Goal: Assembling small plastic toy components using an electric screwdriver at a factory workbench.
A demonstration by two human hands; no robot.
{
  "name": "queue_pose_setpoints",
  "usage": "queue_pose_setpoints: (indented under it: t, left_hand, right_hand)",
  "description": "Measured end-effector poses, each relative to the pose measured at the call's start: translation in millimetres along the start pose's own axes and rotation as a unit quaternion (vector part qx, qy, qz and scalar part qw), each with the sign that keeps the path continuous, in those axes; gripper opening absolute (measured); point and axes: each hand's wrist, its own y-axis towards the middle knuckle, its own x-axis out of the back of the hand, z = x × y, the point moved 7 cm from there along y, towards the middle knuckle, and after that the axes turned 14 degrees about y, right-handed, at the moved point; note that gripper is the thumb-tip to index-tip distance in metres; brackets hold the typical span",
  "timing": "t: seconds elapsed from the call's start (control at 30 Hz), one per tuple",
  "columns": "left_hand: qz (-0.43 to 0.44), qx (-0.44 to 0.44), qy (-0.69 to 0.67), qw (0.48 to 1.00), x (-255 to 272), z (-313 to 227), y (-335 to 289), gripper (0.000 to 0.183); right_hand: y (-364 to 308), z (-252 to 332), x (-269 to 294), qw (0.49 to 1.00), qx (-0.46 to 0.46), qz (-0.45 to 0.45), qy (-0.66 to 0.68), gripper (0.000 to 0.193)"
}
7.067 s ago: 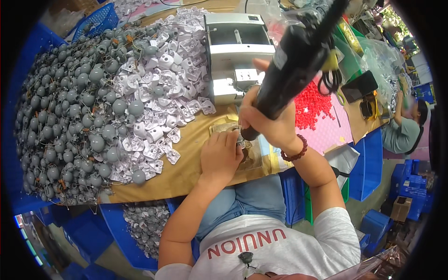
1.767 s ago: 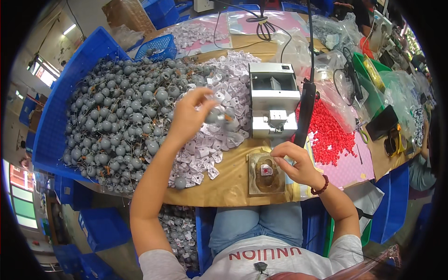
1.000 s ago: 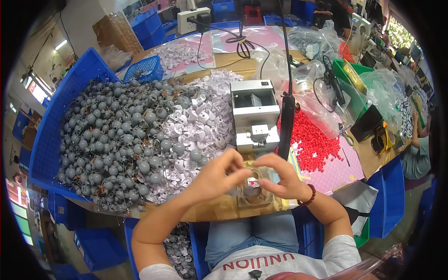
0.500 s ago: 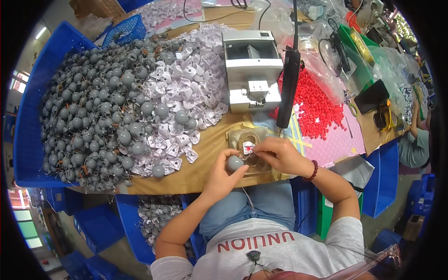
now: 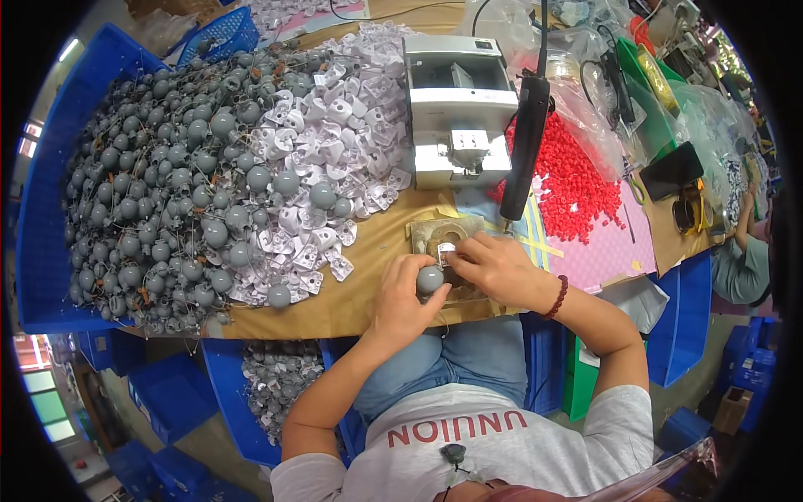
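Observation:
My left hand (image 5: 401,294) is closed around a glossy grey ball-shaped part (image 5: 430,279), thumb below it and fingers along its far side. Right beside it, my right hand (image 5: 495,266) pinches at a small white plastic piece (image 5: 446,248), its fingertips covering part of it. Both hands work over a worn square fixture block (image 5: 425,230) with a round recess, lying at the table's front edge. Above my right hand hangs a black electric screwdriver (image 5: 529,138), its tip a little beyond my knuckles.
Grey ball parts with wires (image 5: 167,192) and white plastic pieces (image 5: 335,142) are heaped at left, by a blue bin (image 5: 38,251). A silver-white machine (image 5: 460,109) stands behind the block. Small red parts (image 5: 569,184) lie at right, near a black phone (image 5: 672,171).
Both hands stay together over the block. My right fingers have come down over the white piece, hiding the red bit that showed on it. The view has shifted slightly.

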Motion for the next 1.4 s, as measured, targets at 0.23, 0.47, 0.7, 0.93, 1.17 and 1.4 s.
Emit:
queue_pose_setpoints:
  t: [0.23, 0.47, 0.7, 0.93, 1.17, 1.4]
  left_hand:
    - [-0.047, -0.104, 0.19, 0.975, -4.3, -20.8, 4.0, 0.045]
    - [-0.037, -0.156, 0.271, 0.949, -15.8, -24.7, 3.1, 0.051]
    - [-0.026, -0.155, 0.224, 0.962, -19.4, -20.9, 2.1, 0.049]
    - [-0.024, -0.158, 0.207, 0.965, -16.3, -19.0, 2.8, 0.05]
    - [-0.018, -0.179, 0.212, 0.96, -17.8, -15.8, 2.2, 0.052]
    - [-0.022, -0.192, 0.196, 0.961, -16.5, -14.8, 4.6, 0.047]
  right_hand:
    - [-2.9, 7.5, -3.0, 0.999, -0.025, 0.038, -0.015, 0.036]
    - [-58.4, -47.7, 50.2, 0.945, -0.197, -0.131, 0.224, 0.041]
    - [-71.6, -43.4, 16.2, 0.971, -0.174, -0.108, 0.123, 0.041]
    - [-79.0, -54.5, 9.4, 0.906, -0.2, -0.272, 0.257, 0.039]
    - [-41.0, -60.3, -7.8, 0.572, -0.168, -0.27, 0.756, 0.042]
    - [-21.8, -64.5, -15.1, 0.799, -0.274, -0.133, 0.518, 0.048]
